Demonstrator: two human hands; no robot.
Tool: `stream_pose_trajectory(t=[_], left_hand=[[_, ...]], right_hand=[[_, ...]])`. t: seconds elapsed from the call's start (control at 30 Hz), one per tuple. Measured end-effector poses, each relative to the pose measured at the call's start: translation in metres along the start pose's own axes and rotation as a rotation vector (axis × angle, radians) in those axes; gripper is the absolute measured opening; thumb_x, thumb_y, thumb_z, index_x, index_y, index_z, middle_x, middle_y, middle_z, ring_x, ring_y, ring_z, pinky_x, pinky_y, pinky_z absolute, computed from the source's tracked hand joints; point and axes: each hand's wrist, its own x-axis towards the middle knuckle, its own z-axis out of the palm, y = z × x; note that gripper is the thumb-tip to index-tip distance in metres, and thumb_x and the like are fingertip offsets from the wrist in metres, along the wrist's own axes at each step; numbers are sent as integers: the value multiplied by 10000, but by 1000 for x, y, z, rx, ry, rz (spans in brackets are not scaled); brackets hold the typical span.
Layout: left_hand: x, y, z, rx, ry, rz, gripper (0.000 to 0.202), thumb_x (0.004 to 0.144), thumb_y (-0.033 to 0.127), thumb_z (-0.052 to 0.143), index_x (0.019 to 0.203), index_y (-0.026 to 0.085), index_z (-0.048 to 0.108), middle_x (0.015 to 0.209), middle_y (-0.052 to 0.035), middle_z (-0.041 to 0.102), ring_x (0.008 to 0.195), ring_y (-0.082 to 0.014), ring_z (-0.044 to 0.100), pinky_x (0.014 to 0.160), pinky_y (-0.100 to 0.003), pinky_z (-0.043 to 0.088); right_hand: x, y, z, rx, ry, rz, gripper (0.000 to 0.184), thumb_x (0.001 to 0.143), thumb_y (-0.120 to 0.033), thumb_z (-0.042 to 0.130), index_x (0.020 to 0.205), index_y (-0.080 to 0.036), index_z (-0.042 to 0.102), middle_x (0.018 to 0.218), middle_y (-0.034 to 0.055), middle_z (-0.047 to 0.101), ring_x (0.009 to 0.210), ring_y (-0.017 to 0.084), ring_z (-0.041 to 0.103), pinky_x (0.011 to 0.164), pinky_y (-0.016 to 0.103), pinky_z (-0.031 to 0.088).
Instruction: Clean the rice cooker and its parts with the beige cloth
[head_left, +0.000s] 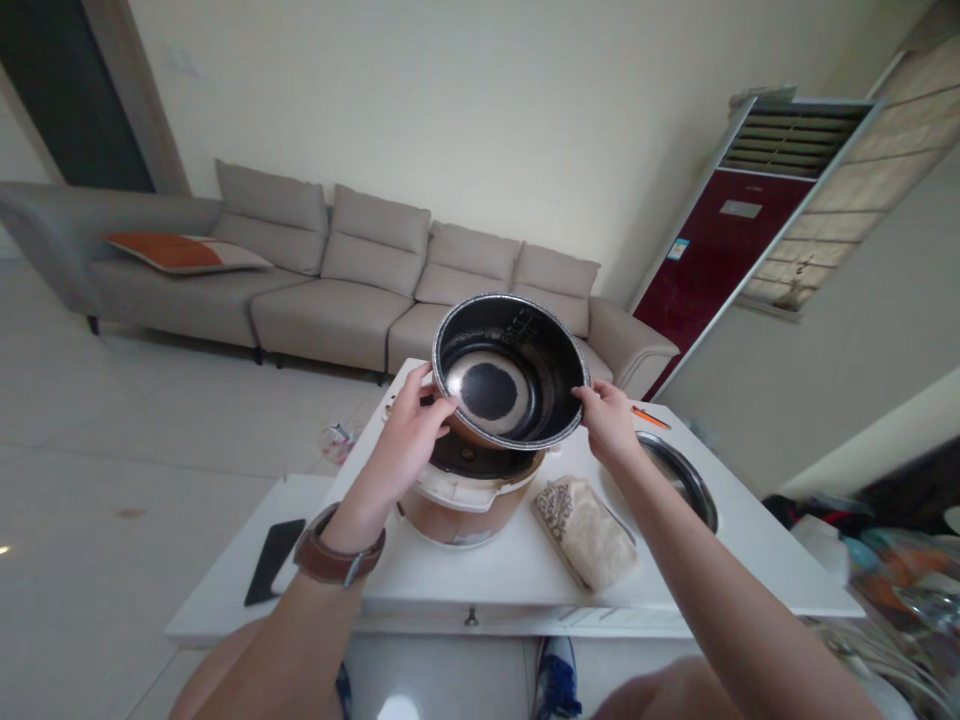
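Note:
A dark inner cooking pot (510, 370) with a silver rim is held tilted toward me, just above the body of a brown and cream rice cooker (472, 495) on the white table (487, 575). My left hand (412, 435) grips the pot's left rim, a brown watch on its wrist. On the pot's right rim, my right hand (609, 420) has its fingers closed. The pot's inside shows a pale ring round a dark centre.
A beige patterned cloth pouch (589, 530) lies right of the cooker, a round metal lid (679, 480) beyond it. A black phone (274, 573) lies at the table's left. An orange pen (649, 417) lies at the back. A grey sofa (337, 290) and a red air conditioner (720, 250) stand behind.

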Motion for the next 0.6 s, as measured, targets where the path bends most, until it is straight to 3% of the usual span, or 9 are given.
stream_pose_trajectory(t=[0.27,0.43,0.6], left_hand=[[13,-16,-16,338,106,262,503,847,405,650,1314,232,584,1222,-105,665,1111,-293,665,1030,-494,531],[8,-14,-21,737,224,309,425,888,414,589,1251,195,616,1207,-152,641,1195,-355,605,1082,-541,462],[7,-19,-19,976,235,282,395,919,435,554,1208,178,633,1205,-189,612,1244,-400,550,1071,-558,452]], right_hand=[[-11,-3,24,-39,-47,132,125,707,-223,616,621,-217,525,512,-64,527,490,109,492,464,227,452],[-11,-2,28,-67,-77,190,138,729,-173,596,608,-200,534,509,-55,526,484,98,491,452,205,463],[-5,7,28,-182,-107,207,154,777,-160,584,629,-190,554,539,-41,548,485,98,496,450,206,467]])
